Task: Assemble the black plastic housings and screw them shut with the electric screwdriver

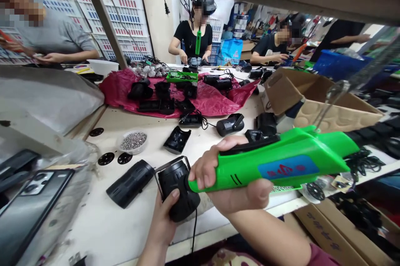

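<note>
My right hand [231, 182] grips a green electric screwdriver [281, 164], which lies nearly level with its nose pointing left. Below that nose, my left hand [167, 212] steadies a black cylindrical lamp housing [173, 178] with a U-shaped bracket and a cord. The tool's dark tip meets or nearly meets the housing; the exact contact is hidden. Just left lies a second black housing [131, 182]. An open half-shell [177, 140] rests farther back. Beside it stands a clear round tub of small screws [133, 141].
Several black discs [106, 158] lie at left, near a phone [34, 212]. Black parts cover a pink plastic sheet [218, 101] at the back. An open cardboard box [337, 112] stands right. Co-workers sit across the bench; a coiled hanger [362, 66] slants overhead.
</note>
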